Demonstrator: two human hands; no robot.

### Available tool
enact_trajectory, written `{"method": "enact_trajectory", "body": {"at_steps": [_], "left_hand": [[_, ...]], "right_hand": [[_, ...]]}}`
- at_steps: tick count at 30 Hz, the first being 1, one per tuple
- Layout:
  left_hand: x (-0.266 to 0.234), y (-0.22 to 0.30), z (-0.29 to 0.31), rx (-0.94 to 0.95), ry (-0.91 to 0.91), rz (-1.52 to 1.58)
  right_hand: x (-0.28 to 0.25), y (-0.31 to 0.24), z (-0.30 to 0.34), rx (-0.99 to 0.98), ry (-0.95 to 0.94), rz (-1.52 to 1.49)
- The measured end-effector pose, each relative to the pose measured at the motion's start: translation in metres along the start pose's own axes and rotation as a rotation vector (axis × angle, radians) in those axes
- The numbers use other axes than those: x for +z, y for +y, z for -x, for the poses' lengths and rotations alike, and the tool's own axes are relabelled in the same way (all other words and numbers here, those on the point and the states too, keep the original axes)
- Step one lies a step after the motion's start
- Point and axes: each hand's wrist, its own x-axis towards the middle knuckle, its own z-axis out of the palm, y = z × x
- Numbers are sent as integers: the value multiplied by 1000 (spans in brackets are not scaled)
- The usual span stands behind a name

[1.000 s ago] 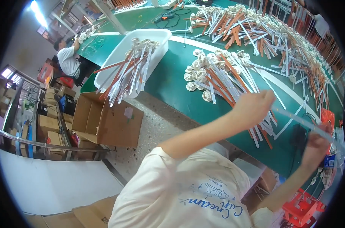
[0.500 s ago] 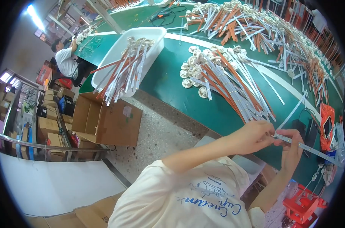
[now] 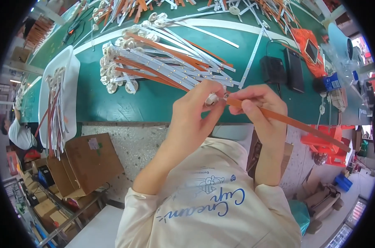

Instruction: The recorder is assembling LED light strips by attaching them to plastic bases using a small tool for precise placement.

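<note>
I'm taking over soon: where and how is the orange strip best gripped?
Likely near its free end, pinched across the flat faces from the person's right: the orange strip juts that way past the right hand, with the left hand by its other end.

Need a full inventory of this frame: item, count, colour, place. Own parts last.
Held strip: 1, orange-brown, right hand
Round piece: 1, white, left hand
Near strip pile: many, white and orange, beyond the hands
Far strips: many, white and orange, top edge
Table: 1, green, across the view
Tub: 1, white, left, strips inside
Adapter: 1, black, table, right of pile
Phone: 1, dark screen, on orange bag
Cardboard box: 1, brown, lower left
Stool: 1, red, right
Co-worker: 1, white shirt, left edge
Other clutter: uncounted, mixed, both sides
Left hand: 1, centre
Right hand: 1, right of centre
</note>
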Motion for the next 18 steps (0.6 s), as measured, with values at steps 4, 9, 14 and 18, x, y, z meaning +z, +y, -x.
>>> {"method": "enact_trajectory", "body": {"at_steps": [4, 9, 14, 18], "left_hand": [[6, -2, -1, 296, 28, -483], [11, -1, 0, 389, 124, -632], [10, 5, 3, 322, 191, -422], [13, 2, 6, 325, 181, -328]], "right_hand": [[-2, 2, 10, -76, -32, 62], [5, 0, 15, -170, 49, 131], [-9, 8, 14, -266, -8, 179], [-10, 24, 10, -272, 135, -1]]}}
